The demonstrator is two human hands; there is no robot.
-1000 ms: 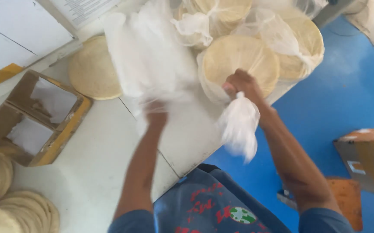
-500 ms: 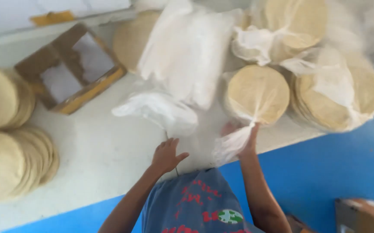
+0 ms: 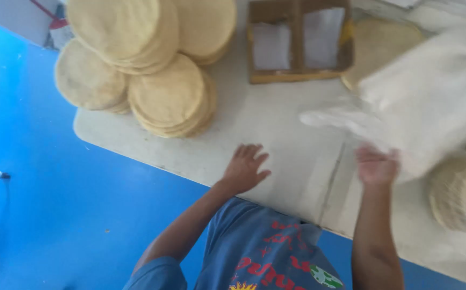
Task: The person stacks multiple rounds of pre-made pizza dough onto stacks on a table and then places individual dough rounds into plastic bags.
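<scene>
Left hand (image 3: 246, 169) lies flat with fingers spread on the bare white bench (image 3: 276, 129), holding nothing; right hand (image 3: 377, 165) is raised at the near edge of a blurred clear plastic bag (image 3: 426, 102) over the right of the bench, and whether its grip pinches the plastic I cannot tell. Judged state: several stacks of round pale flat breads (image 3: 168, 96) sit unbagged at the far left, and one bagged stack (image 3: 461, 193) sits at the right edge. So bagging looks partly done, with the left stacks remaining; a wooden two-compartment box (image 3: 297, 40) stands far centre.
</scene>
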